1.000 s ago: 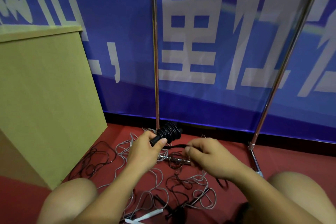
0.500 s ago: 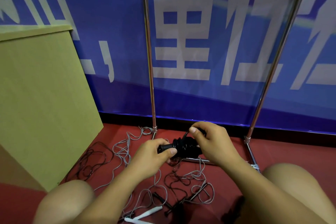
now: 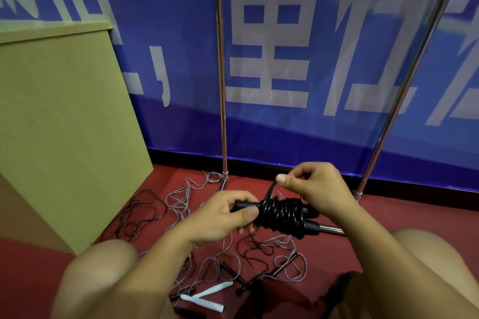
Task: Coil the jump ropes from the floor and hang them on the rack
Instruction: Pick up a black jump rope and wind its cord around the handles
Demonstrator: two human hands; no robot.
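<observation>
- Left hand (image 3: pixel 220 217) grips the handle end of a black jump rope (image 3: pixel 281 213), wound into a tight bundle.
- Right hand (image 3: pixel 315 188) pinches the rope's loose end above the bundle.
- Tangled ropes (image 3: pixel 207 261) lie on the red floor (image 3: pixel 334 254) below.
- Rack poles (image 3: pixel 221 72) stand beyond.

Illumination is even and moderately bright, with no hard shadows. The banner (image 3: pixel 298 59) above the right hand (image 3: pixel 317 190) shows motion smear and soft white characters. Wide-angle distortion bends the rack poles (image 3: pixel 404 80) outward. Faint specular glints appear on the coiled black rope (image 3: pixel 281 215) beside the left hand (image 3: pixel 220 215). The knees below are soft.
</observation>
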